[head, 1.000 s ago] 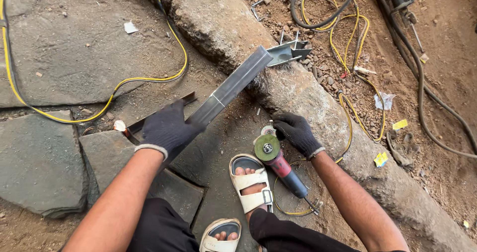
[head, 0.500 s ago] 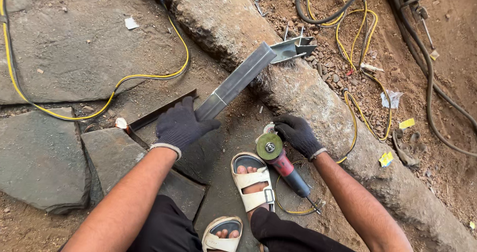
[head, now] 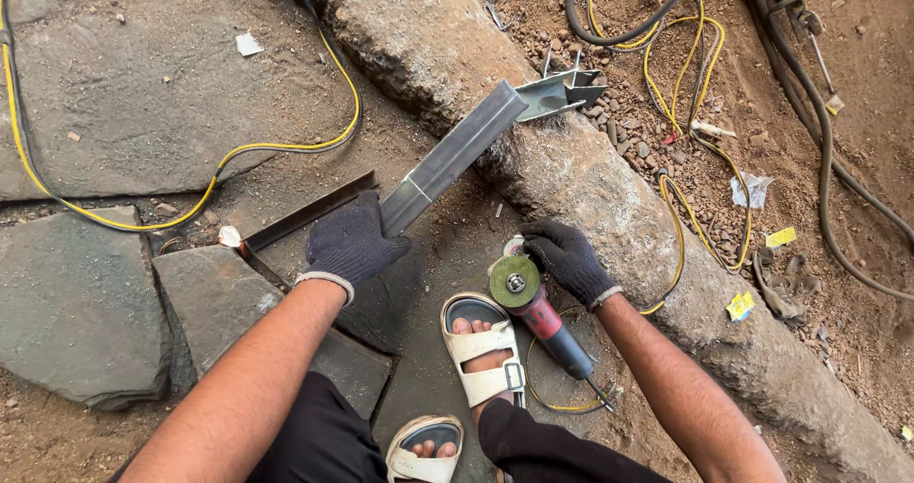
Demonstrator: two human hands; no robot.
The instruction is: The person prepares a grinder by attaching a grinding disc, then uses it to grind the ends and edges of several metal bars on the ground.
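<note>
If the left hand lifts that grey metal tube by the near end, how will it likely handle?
The metal tube looks rigid, so it should lift without sagging. Its flat sides make rolling unlikely. The left hand grips only the near end while the far end rests on the stone curb, so it may feel front-heavy and tip down.

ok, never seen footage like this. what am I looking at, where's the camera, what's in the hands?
It is one view from a camera worn on a person's head, looking down at their own arms and sandalled feet. Both hands wear dark gloves. The left hand grips the near end of a grey metal tube, which slopes up onto a stone kerb. The right hand rests at the head of an angle grinder lying on the ground, touching it rather than clearly gripping. Yellow cable loops across the stone slabs.
</note>
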